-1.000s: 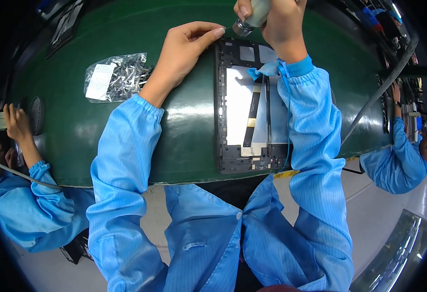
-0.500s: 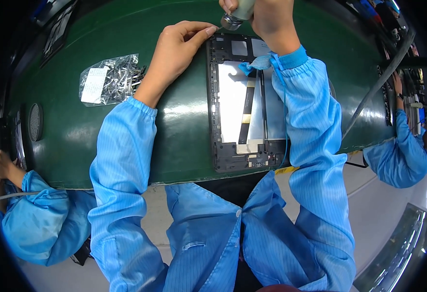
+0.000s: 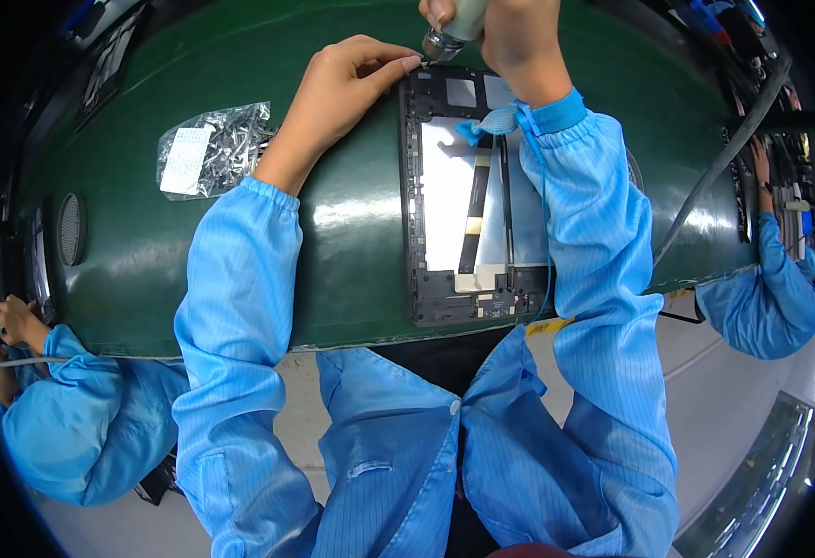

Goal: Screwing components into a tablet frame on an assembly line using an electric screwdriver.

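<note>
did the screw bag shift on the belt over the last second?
Yes. The clear bag of screws sits farther left of the open tablet frame than a second ago, though head-camera motion may account for part of it.

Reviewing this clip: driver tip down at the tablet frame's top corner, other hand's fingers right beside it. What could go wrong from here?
1. The left hand has its fingertips right beside the tip of the electric screwdriver held by the right hand; a slip could nick them.
2. The open tablet frame lies loose on the green belt, steadied only at that corner, so it might shift.
3. The exposed flex strip could snag on the right sleeve lying over it.
</note>
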Motion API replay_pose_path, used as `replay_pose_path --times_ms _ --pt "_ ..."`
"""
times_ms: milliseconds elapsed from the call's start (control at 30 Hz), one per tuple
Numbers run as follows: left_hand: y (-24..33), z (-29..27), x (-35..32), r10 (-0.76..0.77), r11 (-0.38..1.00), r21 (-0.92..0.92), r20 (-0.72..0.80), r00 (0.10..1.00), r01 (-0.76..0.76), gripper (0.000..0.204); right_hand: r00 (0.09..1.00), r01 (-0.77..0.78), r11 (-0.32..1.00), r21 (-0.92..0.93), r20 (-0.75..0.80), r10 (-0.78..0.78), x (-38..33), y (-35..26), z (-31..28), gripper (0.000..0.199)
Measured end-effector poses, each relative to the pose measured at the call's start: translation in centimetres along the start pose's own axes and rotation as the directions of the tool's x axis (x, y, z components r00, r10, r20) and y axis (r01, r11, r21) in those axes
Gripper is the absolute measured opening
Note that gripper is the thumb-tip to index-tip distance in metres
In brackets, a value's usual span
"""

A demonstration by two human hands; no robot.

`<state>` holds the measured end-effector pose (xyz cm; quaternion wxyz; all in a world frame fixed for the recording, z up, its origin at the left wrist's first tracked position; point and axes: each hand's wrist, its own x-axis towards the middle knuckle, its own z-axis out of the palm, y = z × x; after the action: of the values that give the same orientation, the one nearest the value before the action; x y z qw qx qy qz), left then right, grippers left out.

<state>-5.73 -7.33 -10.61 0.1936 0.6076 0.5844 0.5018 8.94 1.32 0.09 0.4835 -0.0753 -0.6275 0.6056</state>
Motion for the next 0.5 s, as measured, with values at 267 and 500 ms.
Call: replay_pose_path --times_ms 267,500 --pt "0.9 -0.3 -0.1 0.028 0.994 0.104 -0.001 1.000 -0.028 0.025 0.999 -0.014 1.000 -0.005 -0.037 0.014 0.0 0.4 0.1 0.015" --pt "-0.1 -1.8 0.1 -0.043 0.995 -0.084 0.142 0.989 0.056 0.026 0.999 -0.024 0.999 -0.024 -0.037 0.023 0.0 0.8 0.5 0.018"
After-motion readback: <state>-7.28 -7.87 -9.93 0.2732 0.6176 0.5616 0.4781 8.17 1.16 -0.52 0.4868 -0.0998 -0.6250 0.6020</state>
